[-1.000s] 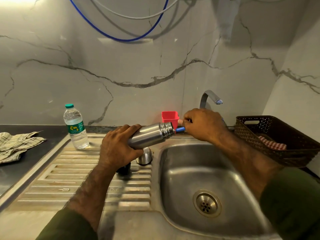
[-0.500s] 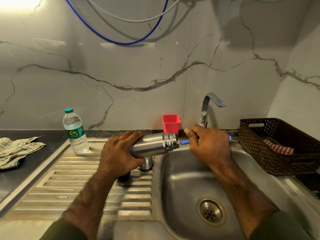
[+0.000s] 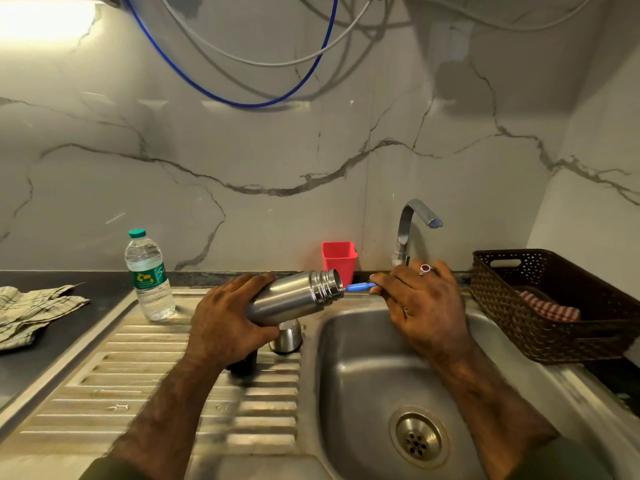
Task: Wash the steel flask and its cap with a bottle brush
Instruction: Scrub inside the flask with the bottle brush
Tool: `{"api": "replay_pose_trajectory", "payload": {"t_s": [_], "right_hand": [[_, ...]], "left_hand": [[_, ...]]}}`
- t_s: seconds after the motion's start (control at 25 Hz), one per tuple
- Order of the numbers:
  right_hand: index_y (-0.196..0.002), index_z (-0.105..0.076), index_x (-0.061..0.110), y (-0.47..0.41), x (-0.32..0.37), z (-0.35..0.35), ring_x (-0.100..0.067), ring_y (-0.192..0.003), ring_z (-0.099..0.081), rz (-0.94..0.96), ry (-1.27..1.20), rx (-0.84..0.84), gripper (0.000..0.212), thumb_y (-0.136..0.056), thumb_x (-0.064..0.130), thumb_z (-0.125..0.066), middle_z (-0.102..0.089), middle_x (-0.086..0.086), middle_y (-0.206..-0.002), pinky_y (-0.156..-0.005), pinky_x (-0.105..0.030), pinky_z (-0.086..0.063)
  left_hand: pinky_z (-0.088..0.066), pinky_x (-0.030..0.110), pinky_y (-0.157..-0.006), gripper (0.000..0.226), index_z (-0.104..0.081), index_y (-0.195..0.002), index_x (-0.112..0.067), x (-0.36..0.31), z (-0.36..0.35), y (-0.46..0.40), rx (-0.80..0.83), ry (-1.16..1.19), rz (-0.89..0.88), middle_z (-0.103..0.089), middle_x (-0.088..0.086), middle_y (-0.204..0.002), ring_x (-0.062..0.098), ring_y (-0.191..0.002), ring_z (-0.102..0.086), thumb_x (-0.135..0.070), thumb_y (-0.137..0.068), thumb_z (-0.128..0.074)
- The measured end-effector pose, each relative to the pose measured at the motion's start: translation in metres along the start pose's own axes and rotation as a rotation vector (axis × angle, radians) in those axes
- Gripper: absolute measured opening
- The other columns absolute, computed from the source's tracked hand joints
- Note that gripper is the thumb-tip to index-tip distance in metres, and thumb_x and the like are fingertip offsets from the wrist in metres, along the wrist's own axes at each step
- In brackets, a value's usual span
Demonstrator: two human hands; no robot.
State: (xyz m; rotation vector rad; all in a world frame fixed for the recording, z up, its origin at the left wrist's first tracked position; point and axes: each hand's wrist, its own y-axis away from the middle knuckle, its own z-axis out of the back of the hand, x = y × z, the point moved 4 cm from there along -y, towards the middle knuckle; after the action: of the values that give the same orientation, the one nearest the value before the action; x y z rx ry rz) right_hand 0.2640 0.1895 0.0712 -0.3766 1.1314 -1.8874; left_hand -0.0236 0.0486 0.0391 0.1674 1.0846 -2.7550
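Steel flask [image 3: 294,299], a smooth brushed cylinder with a ribbed threaded neck, lies almost level above the left rim of the sink basin [image 3: 363,368], its open mouth turned toward the tap [image 3: 412,226]. Left hand [image 3: 228,320] grips the flask's lower body, fingers curled around it. Right hand [image 3: 422,306], a ring on one finger, pinches the blue plastic handle of the bottle brush [image 3: 360,287], whose shaft enters the flask's mouth; the bristles are hidden inside. A rounded steel cap [image 3: 286,336] stands on the ribbed drainboard [image 3: 138,375] just left of the basin, under the flask, with a dark piece [image 3: 242,367] beside it that cannot be identified. Behind the basin sits a square red plastic cup [image 3: 339,259]; to its right, a brown woven basket [image 3: 547,306] holding a checked red cloth [image 3: 550,310]. Left of the drainboard stand a clear plastic water bottle [image 3: 149,275] and a crumpled checked cloth [image 3: 31,310]. Compared with half a second ago, the right hand sits slightly farther from the flask's mouth, showing more blue handle.
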Motion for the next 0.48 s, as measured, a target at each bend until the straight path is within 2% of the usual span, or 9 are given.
{"api": "replay_pose_trajectory", "payload": {"t_s": [0.12,0.2,0.32,0.4,0.48], "right_hand": [[-0.111,-0.074,0.027,-0.0041,0.003,0.0022,-0.021,-0.08,-0.064,-0.018,-0.1,0.033,0.023,-0.102,0.043,-0.061,-0.074,0.006,-0.096,-0.07,-0.037,-0.05],[-0.1,-0.074,0.029,-0.0049,0.0035,0.0015,-0.018,-0.072,-0.065,-0.054,-0.098,0.088,0.03,-0.103,0.051,-0.053,-0.072,0.008,-0.086,-0.062,-0.034,-0.05],[-0.082,-0.068,0.029,-0.0043,0.0025,-0.0036,-0.016,-0.059,-0.058,-0.149,-0.006,0.215,0.05,-0.1,0.061,-0.034,-0.064,0.008,-0.066,-0.053,-0.029,-0.038],[-0.079,-0.065,0.027,-0.0054,0.0057,-0.0059,-0.017,-0.058,-0.056,-0.179,0.044,0.216,0.052,-0.1,0.06,-0.031,-0.062,0.006,-0.065,-0.059,-0.03,-0.033],[-0.083,-0.067,0.026,-0.0071,0.008,-0.0042,-0.019,-0.071,-0.059,-0.184,0.048,0.138,0.044,-0.103,0.054,-0.039,-0.065,0.007,-0.077,-0.079,-0.038,-0.038]], "left_hand": [[-0.056,0.039,-0.083,0.083,-0.065,-0.136,-0.034,0.005,0.0045,-0.0009,-0.016,-0.009,-0.008,-0.072,-0.011,-0.116,0.018,-0.095,-0.069,-0.054,-0.058,-0.084],[-0.056,0.041,-0.085,0.08,-0.066,-0.135,-0.032,0.0072,0.0059,-0.0025,-0.019,-0.024,-0.029,-0.072,-0.01,-0.115,0.021,-0.096,-0.068,-0.054,-0.059,-0.079],[-0.055,0.044,-0.091,0.078,-0.067,-0.135,-0.031,0.005,0.0034,-0.0045,-0.008,-0.072,-0.083,-0.072,-0.007,-0.119,0.022,-0.1,-0.068,-0.058,-0.062,-0.073],[-0.055,0.044,-0.092,0.079,-0.066,-0.135,-0.031,0.0055,0.0003,-0.004,0.006,-0.083,-0.092,-0.072,-0.007,-0.123,0.023,-0.103,-0.067,-0.059,-0.062,-0.072],[-0.054,0.044,-0.094,0.081,-0.065,-0.137,-0.032,0.0064,-0.0026,-0.0028,0.022,-0.067,-0.078,-0.071,-0.008,-0.127,0.022,-0.106,-0.067,-0.059,-0.061,-0.075]]}}
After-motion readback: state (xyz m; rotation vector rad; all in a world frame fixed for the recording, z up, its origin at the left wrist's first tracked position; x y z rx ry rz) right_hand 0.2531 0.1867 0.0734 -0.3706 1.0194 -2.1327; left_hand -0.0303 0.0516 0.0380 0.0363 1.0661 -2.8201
